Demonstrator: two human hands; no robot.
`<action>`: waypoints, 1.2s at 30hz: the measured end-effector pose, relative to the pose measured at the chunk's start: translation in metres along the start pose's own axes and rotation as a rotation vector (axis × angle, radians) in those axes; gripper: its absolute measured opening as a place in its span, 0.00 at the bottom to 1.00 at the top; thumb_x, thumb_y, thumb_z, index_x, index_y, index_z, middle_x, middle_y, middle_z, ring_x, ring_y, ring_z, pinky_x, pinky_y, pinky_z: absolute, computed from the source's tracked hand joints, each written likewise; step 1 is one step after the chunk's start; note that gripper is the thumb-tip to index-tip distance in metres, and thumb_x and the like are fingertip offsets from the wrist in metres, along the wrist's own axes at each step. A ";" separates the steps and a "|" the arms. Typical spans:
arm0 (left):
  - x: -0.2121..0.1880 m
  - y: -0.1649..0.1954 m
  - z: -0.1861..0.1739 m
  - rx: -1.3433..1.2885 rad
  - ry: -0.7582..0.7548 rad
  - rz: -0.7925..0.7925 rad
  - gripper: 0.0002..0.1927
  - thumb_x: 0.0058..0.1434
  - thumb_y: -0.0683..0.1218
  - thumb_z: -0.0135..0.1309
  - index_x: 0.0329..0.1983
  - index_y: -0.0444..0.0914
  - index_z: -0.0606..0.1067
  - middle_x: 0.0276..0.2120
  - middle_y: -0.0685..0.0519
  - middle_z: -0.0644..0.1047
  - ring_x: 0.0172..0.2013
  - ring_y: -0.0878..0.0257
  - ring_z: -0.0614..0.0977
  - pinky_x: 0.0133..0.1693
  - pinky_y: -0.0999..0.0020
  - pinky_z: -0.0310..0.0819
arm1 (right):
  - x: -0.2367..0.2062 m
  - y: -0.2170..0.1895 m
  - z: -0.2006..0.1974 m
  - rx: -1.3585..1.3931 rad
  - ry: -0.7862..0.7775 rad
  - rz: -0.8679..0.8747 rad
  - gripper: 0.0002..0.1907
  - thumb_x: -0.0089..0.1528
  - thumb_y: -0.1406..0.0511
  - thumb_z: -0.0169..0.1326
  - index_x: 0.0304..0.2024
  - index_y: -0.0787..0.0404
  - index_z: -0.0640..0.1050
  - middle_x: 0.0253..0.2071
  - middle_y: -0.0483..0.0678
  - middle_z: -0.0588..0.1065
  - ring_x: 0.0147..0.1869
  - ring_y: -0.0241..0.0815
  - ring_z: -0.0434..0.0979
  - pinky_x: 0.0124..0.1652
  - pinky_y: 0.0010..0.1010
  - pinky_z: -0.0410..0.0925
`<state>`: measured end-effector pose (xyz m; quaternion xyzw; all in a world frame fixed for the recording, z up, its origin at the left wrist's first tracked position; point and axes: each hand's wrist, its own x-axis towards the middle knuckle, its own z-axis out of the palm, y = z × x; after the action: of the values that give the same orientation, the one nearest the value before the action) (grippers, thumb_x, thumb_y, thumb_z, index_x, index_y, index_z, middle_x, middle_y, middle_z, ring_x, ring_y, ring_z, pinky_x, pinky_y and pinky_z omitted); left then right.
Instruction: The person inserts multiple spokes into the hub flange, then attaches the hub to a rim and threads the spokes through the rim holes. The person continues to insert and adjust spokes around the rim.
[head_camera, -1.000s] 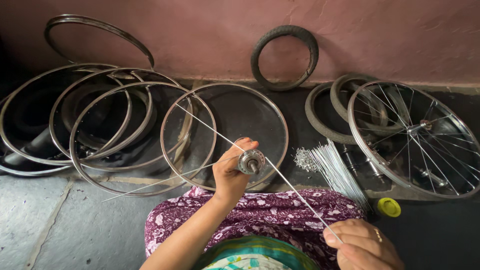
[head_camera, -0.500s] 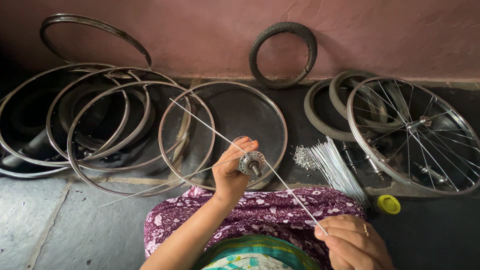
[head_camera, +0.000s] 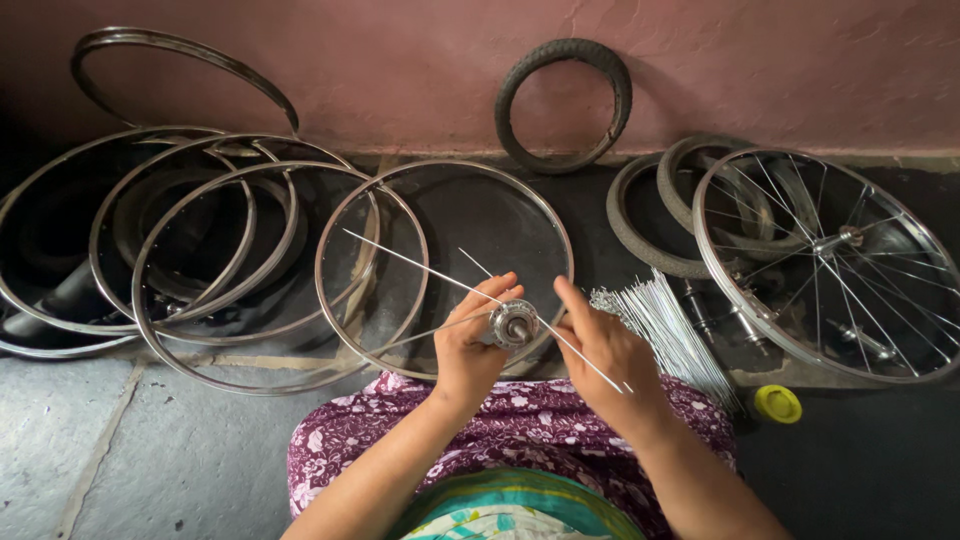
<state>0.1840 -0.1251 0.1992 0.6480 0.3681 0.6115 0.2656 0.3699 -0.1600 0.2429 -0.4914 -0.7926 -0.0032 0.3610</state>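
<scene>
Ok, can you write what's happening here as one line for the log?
left hand: holds wheel hub | right hand: holds spoke at hub | spoke bundle: beside right hand | bare rim: behind hub

1 head view, close, looking down toward wall (head_camera: 760, 60).

One hub (head_camera: 514, 325), one spoked wheel (head_camera: 830, 265), one yellow cap (head_camera: 778, 403), three tyres (head_camera: 565, 105).

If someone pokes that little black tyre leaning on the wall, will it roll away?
Probably. The small black tyre stands on edge against the pink wall, so a nudge might roll or topple it. With no rim inside, it likely squashes easily.
</scene>
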 end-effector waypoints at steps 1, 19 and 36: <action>-0.001 -0.003 -0.001 -0.028 -0.015 -0.068 0.24 0.48 0.31 0.64 0.50 0.35 0.81 0.57 0.46 0.80 0.57 0.56 0.83 0.57 0.65 0.78 | 0.000 0.009 0.005 0.053 -0.094 0.159 0.26 0.60 0.70 0.59 0.62 0.66 0.74 0.30 0.52 0.80 0.33 0.46 0.81 0.34 0.36 0.73; 0.005 -0.068 0.008 -0.471 0.105 -0.661 0.13 0.52 0.35 0.67 0.40 0.34 0.79 0.35 0.53 0.81 0.35 0.65 0.81 0.40 0.67 0.77 | -0.147 0.313 0.028 -0.416 -0.716 0.854 0.20 0.57 0.55 0.61 0.44 0.62 0.81 0.48 0.62 0.77 0.56 0.61 0.77 0.53 0.49 0.71; 0.013 -0.108 -0.015 -0.867 0.130 -1.234 0.10 0.63 0.54 0.54 0.40 0.44 0.74 0.37 0.51 0.81 0.41 0.56 0.81 0.49 0.49 0.73 | -0.141 0.298 0.019 -0.368 -0.559 1.085 0.19 0.57 0.60 0.52 0.46 0.61 0.82 0.52 0.61 0.80 0.60 0.62 0.78 0.58 0.51 0.70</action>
<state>0.1523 -0.0525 0.1232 0.1244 0.4054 0.4788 0.7687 0.6284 -0.1085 0.0439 -0.8592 -0.4817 0.1726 0.0004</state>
